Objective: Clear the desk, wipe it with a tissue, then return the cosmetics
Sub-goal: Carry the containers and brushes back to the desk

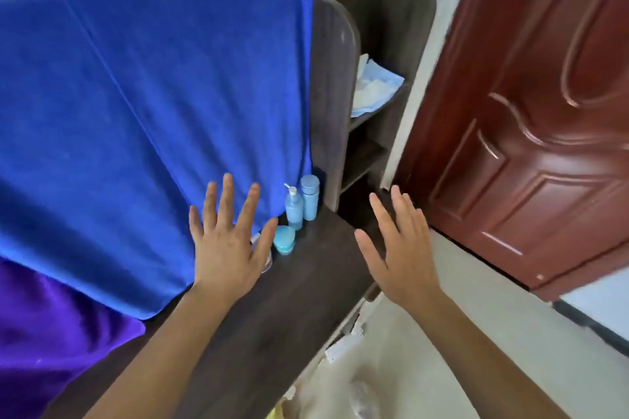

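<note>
Two bare hands are raised over a desk, but the biggest thing in sight is a blue cloth [153, 112] draped over something tall on the left, with its lower edge hanging down to the desk's far side. To the right stands a red-brown panelled door [544, 146], partly open. Between them runs the dark wooden desk [289, 316], stretching from the near left toward the far right. A purple cloth [51, 333] lies at the near left, below the blue one. At the desk's far end rises a dark shelf unit [391, 27] with rounded corners, and a pale blue and white bundle [374, 85] lies on its upper shelf. I cannot tell what that bundle is.

The left hand [228, 248] is flat with its fingers spread and grips nothing. It is held in front of the blue cloth's lower edge. The right hand [398, 255] is likewise spread and empty, held over the desk's right edge near the door.

The cosmetics stand together at the far end of the desk, between the two hands and just below the blue cloth's corner. A pale blue capped bottle [310, 197] stands upright farthest back. A clear blue pump bottle [293, 207] stands just beside it on the left. A small teal jar [284, 239] sits nearer, close to the left hand's thumb. A clear item [267, 262] shows partly behind that hand, too hidden to name.
</note>
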A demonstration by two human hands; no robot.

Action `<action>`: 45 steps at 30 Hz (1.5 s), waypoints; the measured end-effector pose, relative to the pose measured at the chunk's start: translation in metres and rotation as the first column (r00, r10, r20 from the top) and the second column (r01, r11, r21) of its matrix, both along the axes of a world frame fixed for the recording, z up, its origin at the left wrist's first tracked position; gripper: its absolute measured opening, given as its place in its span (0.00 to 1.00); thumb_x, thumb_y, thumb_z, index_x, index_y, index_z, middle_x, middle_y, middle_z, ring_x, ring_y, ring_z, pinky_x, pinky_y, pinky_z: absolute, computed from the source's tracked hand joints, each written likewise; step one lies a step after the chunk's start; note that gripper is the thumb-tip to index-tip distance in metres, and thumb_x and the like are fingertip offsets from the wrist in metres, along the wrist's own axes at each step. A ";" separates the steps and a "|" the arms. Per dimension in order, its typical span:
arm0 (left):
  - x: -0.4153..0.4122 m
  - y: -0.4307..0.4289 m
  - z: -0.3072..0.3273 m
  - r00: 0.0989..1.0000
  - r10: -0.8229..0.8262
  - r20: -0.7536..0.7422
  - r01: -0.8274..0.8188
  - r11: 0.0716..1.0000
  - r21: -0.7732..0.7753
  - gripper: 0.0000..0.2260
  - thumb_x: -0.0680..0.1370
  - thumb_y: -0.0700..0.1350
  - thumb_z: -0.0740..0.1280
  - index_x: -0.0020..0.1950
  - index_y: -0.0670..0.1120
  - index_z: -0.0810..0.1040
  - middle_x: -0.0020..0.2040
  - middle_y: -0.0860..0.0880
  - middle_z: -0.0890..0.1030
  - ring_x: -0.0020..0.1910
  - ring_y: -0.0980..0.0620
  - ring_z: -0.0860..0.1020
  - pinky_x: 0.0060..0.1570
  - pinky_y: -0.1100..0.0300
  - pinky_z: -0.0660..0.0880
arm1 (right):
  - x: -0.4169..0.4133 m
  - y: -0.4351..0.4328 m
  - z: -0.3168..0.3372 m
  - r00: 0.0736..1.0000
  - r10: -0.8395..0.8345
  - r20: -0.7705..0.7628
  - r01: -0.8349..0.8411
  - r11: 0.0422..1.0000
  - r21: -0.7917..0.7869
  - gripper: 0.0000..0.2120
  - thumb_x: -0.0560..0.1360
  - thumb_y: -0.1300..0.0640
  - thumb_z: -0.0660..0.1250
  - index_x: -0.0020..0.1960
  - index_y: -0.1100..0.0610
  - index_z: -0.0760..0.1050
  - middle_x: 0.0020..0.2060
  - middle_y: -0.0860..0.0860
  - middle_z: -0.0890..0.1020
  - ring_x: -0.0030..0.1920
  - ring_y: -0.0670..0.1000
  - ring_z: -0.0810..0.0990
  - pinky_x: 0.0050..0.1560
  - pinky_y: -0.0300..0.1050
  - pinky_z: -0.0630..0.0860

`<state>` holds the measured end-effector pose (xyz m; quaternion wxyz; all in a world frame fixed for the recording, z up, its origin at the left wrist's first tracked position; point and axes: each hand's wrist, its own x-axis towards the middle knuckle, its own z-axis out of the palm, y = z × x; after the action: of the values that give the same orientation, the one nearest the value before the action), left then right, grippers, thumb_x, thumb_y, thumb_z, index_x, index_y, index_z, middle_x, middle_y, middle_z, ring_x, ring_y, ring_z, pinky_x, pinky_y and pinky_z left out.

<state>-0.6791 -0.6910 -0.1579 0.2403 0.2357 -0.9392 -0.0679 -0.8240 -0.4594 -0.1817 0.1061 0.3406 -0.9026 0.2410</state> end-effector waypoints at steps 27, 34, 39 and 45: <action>-0.142 0.698 0.026 0.295 -0.955 0.030 0.953 0.296 0.057 0.30 0.81 0.64 0.51 0.80 0.52 0.58 0.81 0.44 0.52 0.80 0.43 0.51 0.73 0.35 0.56 | 0.144 0.640 0.026 0.335 -0.938 0.088 0.940 0.326 -0.096 0.30 0.82 0.38 0.56 0.81 0.46 0.56 0.81 0.52 0.51 0.81 0.56 0.51 0.77 0.62 0.55; -0.184 0.814 0.027 0.245 -0.968 0.060 0.962 0.250 0.110 0.32 0.80 0.64 0.53 0.81 0.52 0.55 0.82 0.45 0.49 0.80 0.44 0.48 0.74 0.35 0.54 | 0.108 0.753 0.031 0.271 -0.949 0.160 0.962 0.270 -0.032 0.35 0.78 0.31 0.46 0.81 0.45 0.49 0.82 0.50 0.46 0.81 0.54 0.47 0.78 0.61 0.52; -0.243 0.887 0.011 0.221 -0.974 0.045 0.961 0.225 0.162 0.33 0.79 0.65 0.51 0.81 0.53 0.53 0.82 0.47 0.46 0.81 0.46 0.45 0.76 0.37 0.50 | 0.052 0.825 0.019 0.219 -0.959 0.178 0.973 0.229 0.037 0.37 0.77 0.28 0.42 0.81 0.42 0.44 0.81 0.49 0.42 0.81 0.54 0.44 0.79 0.61 0.50; -0.336 0.983 -0.018 0.213 -0.974 0.076 0.938 0.226 0.264 0.34 0.77 0.67 0.49 0.81 0.55 0.49 0.81 0.50 0.42 0.80 0.49 0.42 0.77 0.40 0.48 | -0.042 0.918 -0.004 0.142 -0.973 0.181 0.977 0.167 0.132 0.35 0.79 0.29 0.48 0.80 0.39 0.39 0.81 0.48 0.39 0.81 0.54 0.42 0.79 0.62 0.48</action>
<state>-1.0151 0.2922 -0.1757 0.0190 -0.3699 -0.8947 -0.2498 -0.8656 0.4583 -0.1854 0.1370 -0.3532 -0.9116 0.1596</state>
